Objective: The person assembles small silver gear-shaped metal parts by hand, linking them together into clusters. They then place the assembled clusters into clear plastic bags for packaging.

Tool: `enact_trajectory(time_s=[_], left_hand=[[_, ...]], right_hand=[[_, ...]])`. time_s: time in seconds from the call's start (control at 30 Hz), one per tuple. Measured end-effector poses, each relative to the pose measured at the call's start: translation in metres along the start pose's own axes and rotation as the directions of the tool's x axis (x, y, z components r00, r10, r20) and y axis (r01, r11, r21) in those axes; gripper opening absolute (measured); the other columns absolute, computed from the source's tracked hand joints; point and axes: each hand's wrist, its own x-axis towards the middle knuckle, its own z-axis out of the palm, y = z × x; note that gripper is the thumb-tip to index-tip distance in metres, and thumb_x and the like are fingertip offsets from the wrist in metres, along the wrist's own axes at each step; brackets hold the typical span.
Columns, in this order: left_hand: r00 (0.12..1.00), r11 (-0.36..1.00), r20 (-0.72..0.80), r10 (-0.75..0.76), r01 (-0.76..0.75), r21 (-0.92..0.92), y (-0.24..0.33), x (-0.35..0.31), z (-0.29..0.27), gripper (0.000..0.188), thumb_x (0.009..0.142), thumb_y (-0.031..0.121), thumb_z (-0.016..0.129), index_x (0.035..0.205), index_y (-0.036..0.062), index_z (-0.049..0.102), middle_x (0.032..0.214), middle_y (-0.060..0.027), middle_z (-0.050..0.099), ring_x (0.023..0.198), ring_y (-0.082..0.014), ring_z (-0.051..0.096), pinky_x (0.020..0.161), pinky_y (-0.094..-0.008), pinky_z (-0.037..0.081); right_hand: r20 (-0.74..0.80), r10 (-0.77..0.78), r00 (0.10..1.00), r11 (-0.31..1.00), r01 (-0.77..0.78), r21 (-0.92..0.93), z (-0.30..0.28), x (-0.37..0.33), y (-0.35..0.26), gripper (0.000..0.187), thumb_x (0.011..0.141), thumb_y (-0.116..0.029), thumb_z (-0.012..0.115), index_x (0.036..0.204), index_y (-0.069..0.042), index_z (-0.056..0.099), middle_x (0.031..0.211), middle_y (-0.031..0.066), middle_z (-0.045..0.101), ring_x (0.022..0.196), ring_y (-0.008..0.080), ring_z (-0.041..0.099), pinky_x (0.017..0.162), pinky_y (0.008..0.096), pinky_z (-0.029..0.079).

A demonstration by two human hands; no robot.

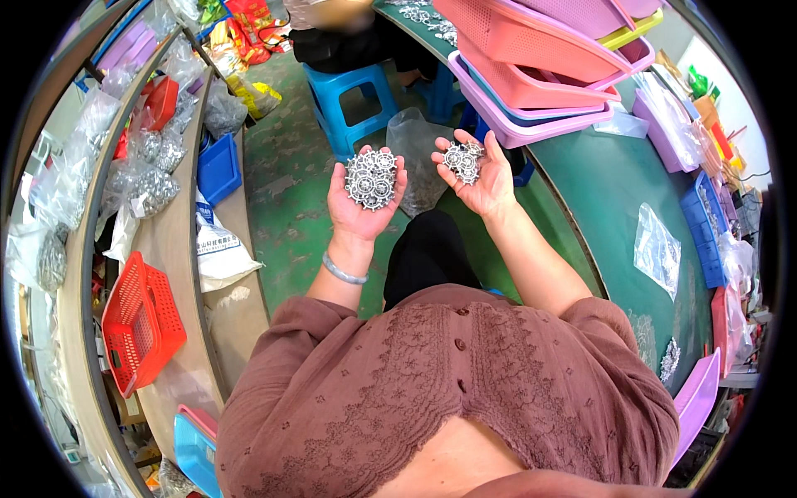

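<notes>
The left grip (363, 217) is palm up and wide open, its fingers and thumb edging a bunch of silver openwork metal wheels (371, 178) that rests across it. The right grip (488, 189), also palm up, is loosely spread, fingers slightly bent, and bears a smaller cluster of silver openwork metal pieces (462, 163). Both lots are held up in the air, just left of the green-topped counter (573, 178). A pale bangle (343, 271) circles the left wrist.

Left of the counter and lower than the hands, a clear plastic bag (411, 141) lies on the green floor (290, 199). Also left of the counter, near its far end, someone in dark trousers sits on a blue plastic stool (351, 104).

On the counter's far part leans a stack of pink, orange and lilac plastic baskets (531, 70); on its middle lies a flat clear bag (656, 251), and on its near part a small silver metal cluster (670, 360).

Well apart from the counter, to its left, wooden shelving (187, 353) carries a red perforated basket (143, 332), a blue bin (219, 168) and a white sack (222, 253).
</notes>
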Motion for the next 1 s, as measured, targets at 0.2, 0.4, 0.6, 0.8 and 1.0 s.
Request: enact_trajectory(time_s=[0.2,0.4,0.6,0.8,1.0], left_hand=[[1.0,1.0,-0.008,0.008,-0.008,-0.011,0.001,-0.001,0.0,0.051,0.09,0.046,0.021,0.115,0.0107,0.049,0.119,-0.0154,0.049,0.112,-0.0384,0.042,0.087,-0.0515,0.041],[1.0,1.0,0.007,0.004,-0.003,-0.012,0.0,-0.004,0.001,0.05,0.09,0.045,0.023,0.115,0.0113,0.05,0.118,-0.0139,0.05,0.112,-0.0376,0.042,0.086,-0.0514,0.041],[0.999,1.0,-0.042,0.012,-0.012,-0.017,-0.001,-0.005,0.006,0.049,0.089,0.046,0.026,0.108,0.0112,0.055,0.111,-0.0136,0.054,0.107,-0.0371,0.046,0.085,-0.0498,0.042],[0.999,1.0,-0.041,0.01,-0.011,-0.012,0.004,-0.005,0.002,0.045,0.088,0.044,0.031,0.11,0.0128,0.055,0.114,-0.0123,0.054,0.109,-0.0359,0.045,0.083,-0.0493,0.043],[0.999,1.0,-0.048,0.001,-0.002,-0.026,0.002,-0.004,0.002,0.044,0.087,0.042,0.032,0.109,0.0119,0.055,0.113,-0.012,0.053,0.108,-0.0359,0.045,0.082,-0.0482,0.044]], right_hand=[[-0.062,0.012,0.998,0.999,-0.014,-0.032,-0.002,0.002,0.002,0.053,0.088,-0.051,0.036,0.104,-0.002,0.051,0.101,0.0214,0.057,0.085,0.0367,0.059,0.067,0.0426,0.053],[-0.044,0.018,0.999,0.999,-0.02,-0.037,-0.002,-0.003,0.002,0.054,0.087,-0.052,0.037,0.102,-0.003,0.052,0.1,0.0206,0.057,0.084,0.036,0.059,0.066,0.0413,0.053],[-0.026,0.032,0.999,0.999,-0.033,-0.028,-0.007,-0.003,0.002,0.053,0.086,-0.054,0.038,0.1,-0.005,0.055,0.099,0.0182,0.059,0.083,0.0336,0.06,0.063,0.0402,0.052],[-0.048,0.028,0.998,0.998,-0.031,-0.048,-0.004,-0.002,0.004,0.052,0.087,-0.054,0.036,0.1,-0.007,0.053,0.093,0.0156,0.06,0.076,0.0316,0.061,0.055,0.0361,0.051],[-0.103,0.019,0.994,0.997,-0.026,-0.074,0.003,-0.006,0.003,0.045,0.089,-0.047,0.036,0.101,-0.006,0.051,0.093,0.0152,0.06,0.075,0.0306,0.06,0.051,0.0342,0.049]])
